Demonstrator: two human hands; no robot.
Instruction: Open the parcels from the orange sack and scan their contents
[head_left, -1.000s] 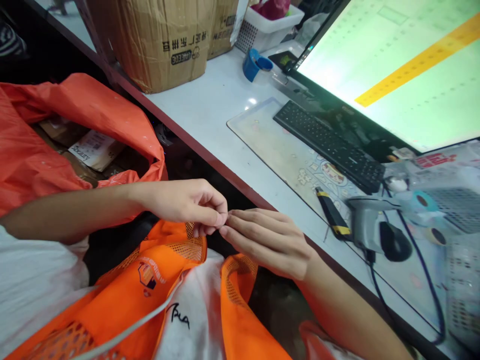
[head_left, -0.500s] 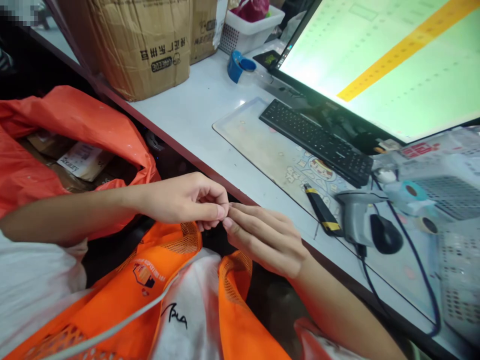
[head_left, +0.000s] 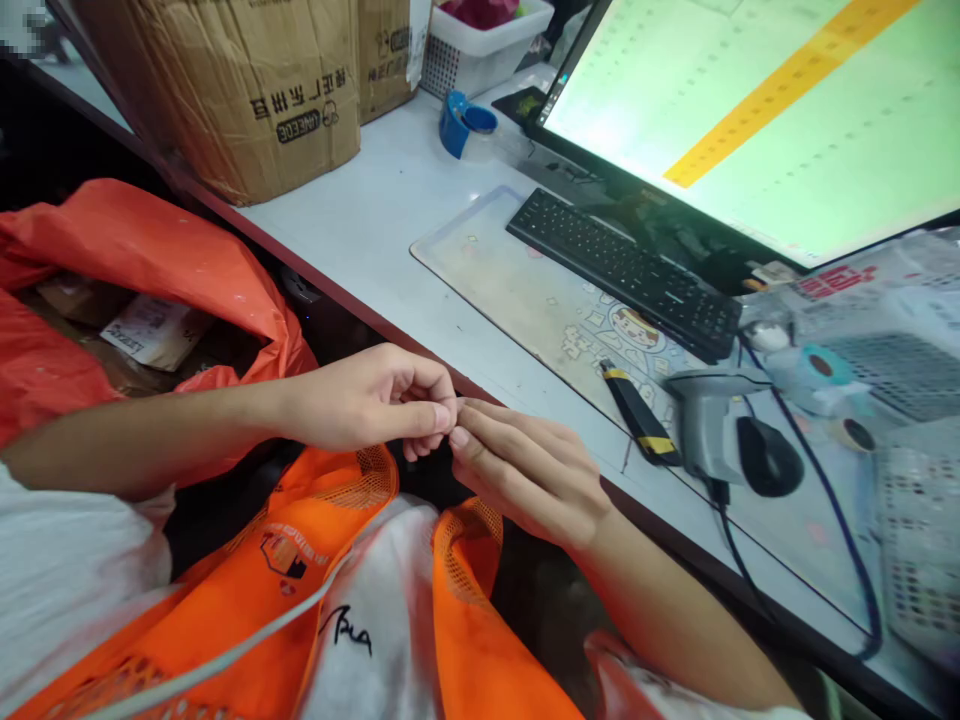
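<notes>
Orange vest [head_left: 300,570] cloth lies nearest, open over a white shirt [head_left: 382,620], with a pale cord [head_left: 247,640] slanting across it. Above the lap, just short of the worktop's near edge, the two hands meet at the fingertips. The left hand [head_left: 375,395] is curled, thumb pressed against the bent forefinger; the right hand [head_left: 536,465] has its fingers straight and side by side, back upward, tips running up to the left's pinch, its thumb out of sight. Nothing shows between them — whether a small thing is pinched there or the left merely holds a fingertip, I cannot tell.

The step in hand, as I judge it, is close fingertip work of one hand on the other, away from the worktop [head_left: 337,215]. Reaching for anything on it would call for parting the fingers first, then lifting a hand over the near edge.

Left of the hands, below that edge, a red bag [head_left: 187,255] gapes around parcels [head_left: 157,335]. On the worktop, a knife [head_left: 637,410] lies at the mat's [head_left: 487,270] near edge, with the scanner [head_left: 705,430] and mouse [head_left: 769,457] just right of it. The keyboard [head_left: 622,270] lies along the mat's far edge; a blue dispenser [head_left: 455,125] stands past its far left corner. Toward the worktop's left end is a box [head_left: 300,90] — and at the back, a basket [head_left: 487,45] and the lit monitor [head_left: 765,120].
</notes>
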